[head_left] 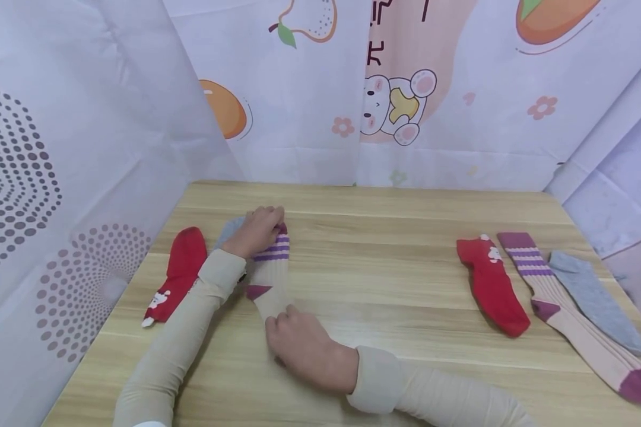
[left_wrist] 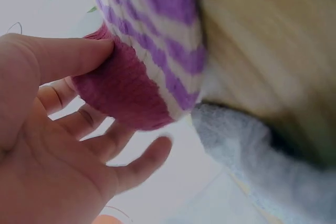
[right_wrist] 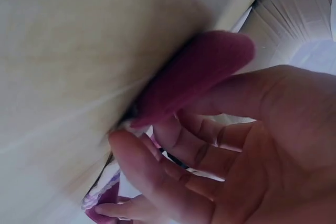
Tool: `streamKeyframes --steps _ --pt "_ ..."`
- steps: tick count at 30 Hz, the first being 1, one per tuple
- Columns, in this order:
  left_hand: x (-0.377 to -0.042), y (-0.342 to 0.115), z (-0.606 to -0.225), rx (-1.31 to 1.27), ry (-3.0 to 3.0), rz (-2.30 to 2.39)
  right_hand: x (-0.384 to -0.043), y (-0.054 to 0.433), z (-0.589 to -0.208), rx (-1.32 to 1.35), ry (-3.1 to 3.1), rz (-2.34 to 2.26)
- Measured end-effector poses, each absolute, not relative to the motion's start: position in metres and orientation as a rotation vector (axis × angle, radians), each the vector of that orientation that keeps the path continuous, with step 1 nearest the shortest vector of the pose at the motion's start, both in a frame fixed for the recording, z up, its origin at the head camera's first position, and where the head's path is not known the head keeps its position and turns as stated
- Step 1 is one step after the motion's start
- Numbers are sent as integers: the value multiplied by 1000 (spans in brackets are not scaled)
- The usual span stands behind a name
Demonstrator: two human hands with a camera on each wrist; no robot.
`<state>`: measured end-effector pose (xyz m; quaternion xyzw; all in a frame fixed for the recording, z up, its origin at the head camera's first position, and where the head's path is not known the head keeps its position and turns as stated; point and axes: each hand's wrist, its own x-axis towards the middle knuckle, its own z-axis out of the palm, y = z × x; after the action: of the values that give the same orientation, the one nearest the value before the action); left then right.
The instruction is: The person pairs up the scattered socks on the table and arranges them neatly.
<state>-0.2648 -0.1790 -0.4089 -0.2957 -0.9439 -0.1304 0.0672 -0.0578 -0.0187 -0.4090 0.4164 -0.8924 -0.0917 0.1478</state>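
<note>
A cream sock (head_left: 271, 276) with purple stripes and a burgundy heel lies lengthwise on the table between both hands. My left hand (head_left: 253, 232) is at its far end; in the left wrist view the thumb and fingers pinch the burgundy cuff (left_wrist: 126, 90). At the near end, my right hand (head_left: 304, 344) grips the sock, and its burgundy toe (right_wrist: 202, 72) shows between thumb and fingers in the right wrist view. A grey sock (head_left: 228, 230) lies just left of the left hand, partly hidden by it. Farther left is a red sock (head_left: 184, 261) with a white figure.
On the right side of the wooden table (head_left: 374, 261) lie another red sock (head_left: 494, 290), another striped cream sock (head_left: 571, 326) and another grey sock (head_left: 598, 299), side by side. Printed curtains (head_left: 299, 101) hang behind the table and at its left.
</note>
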Motion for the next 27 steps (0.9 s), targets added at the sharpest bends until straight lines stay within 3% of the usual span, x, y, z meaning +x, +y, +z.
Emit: streamKeyframes --steps 10,27 --pt "-261 -177 -399 -974 -2820 -501 -59 -12 -398 804 -2917 -622" --pt "-249 -172 -378 -1040 -2720 -557 -45 40 -393 1181 -2781 -175"
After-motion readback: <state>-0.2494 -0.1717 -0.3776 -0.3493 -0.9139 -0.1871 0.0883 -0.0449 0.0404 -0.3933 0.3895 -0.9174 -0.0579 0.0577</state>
